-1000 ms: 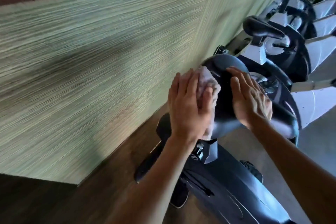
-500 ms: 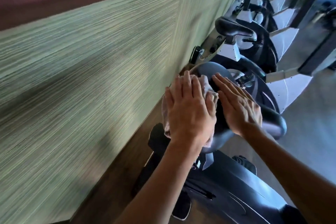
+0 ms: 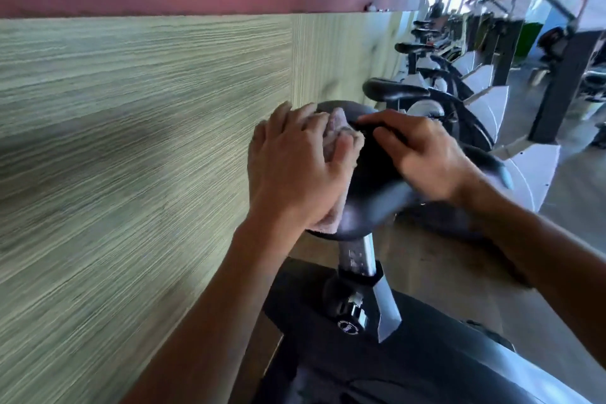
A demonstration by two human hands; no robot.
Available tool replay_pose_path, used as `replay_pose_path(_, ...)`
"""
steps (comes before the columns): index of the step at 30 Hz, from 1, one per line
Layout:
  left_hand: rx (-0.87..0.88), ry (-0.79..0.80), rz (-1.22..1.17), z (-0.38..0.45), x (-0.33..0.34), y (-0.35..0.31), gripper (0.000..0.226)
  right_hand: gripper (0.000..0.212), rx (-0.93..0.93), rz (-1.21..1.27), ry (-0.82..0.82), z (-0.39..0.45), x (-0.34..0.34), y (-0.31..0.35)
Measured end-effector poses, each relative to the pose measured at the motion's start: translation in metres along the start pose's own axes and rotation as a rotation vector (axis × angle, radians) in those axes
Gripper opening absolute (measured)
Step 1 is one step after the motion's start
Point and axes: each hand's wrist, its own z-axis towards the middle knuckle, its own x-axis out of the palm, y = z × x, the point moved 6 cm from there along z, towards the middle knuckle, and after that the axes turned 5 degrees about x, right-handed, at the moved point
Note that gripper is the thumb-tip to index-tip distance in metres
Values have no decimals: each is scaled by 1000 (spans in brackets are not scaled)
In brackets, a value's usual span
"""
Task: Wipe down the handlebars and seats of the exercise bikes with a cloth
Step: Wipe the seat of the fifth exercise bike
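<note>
A black bike seat [image 3: 367,193] sits on a silver post [image 3: 355,256] above the dark bike body [image 3: 410,354]. My left hand [image 3: 292,167] presses a pale pinkish cloth [image 3: 334,128] against the seat's left side; the cloth shows between my fingers and below my palm. My right hand [image 3: 423,154] lies on the seat's top right with fingers curled over it, holding no cloth.
A green wood-grain wall panel [image 3: 131,141] runs close along the left. A row of further bikes with black seats [image 3: 393,92] and white frames [image 3: 524,167] stretches away at the right. Dark pillars [image 3: 564,82] stand beyond them.
The view has tilted up, showing more of the room. My left hand has slid the cloth down the seat's left side, and my right hand's fingers have curled over the seat.
</note>
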Motion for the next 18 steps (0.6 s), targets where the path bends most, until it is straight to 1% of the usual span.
replay_pose_path(2, 115, -233, 43, -24, -5, -8, 47, 43, -105, -86, 28, -16, -10, -8)
replay_pose_path(4, 226, -416, 125, -41, -3, -14, 43, 37, -134, -192, -12, -32, -23, -30)
replay_pose_path(6, 316, -562, 224, -53, -1, -23, 44, 39, -121, -250, -111, -46, -33, -58)
replay_pose_path(8, 374, -646, 359, -64, 5, -39, 46, 42, -150, -247, -192, -54, -33, -73)
replay_pose_path(10, 416, -627, 528, -72, 21, -58, 48, 42, -169, -199, -251, -55, -31, -81)
replay_pose_path(12, 437, -530, 779, -73, 49, -77, 53, 39, -144, -51, -259, -51, -31, -89)
replay_pose_path(14, 427, -444, 1084, -67, 83, -93, 64, 35, -152, 113, -273, -51, -31, -98)
replay_pose_path(15, 406, -416, 1167, -60, 96, -100, 71, 33, -167, 167, -292, -51, -31, -100)
replay_pose_path(16, 388, -403, 1185, -54, 106, -107, 77, 33, -187, 189, -309, -52, -31, -101)
replay_pose_path(18, 408, -441, 1127, -40, 119, -121, 81, 36, -213, 173, -353, -53, -31, -104)
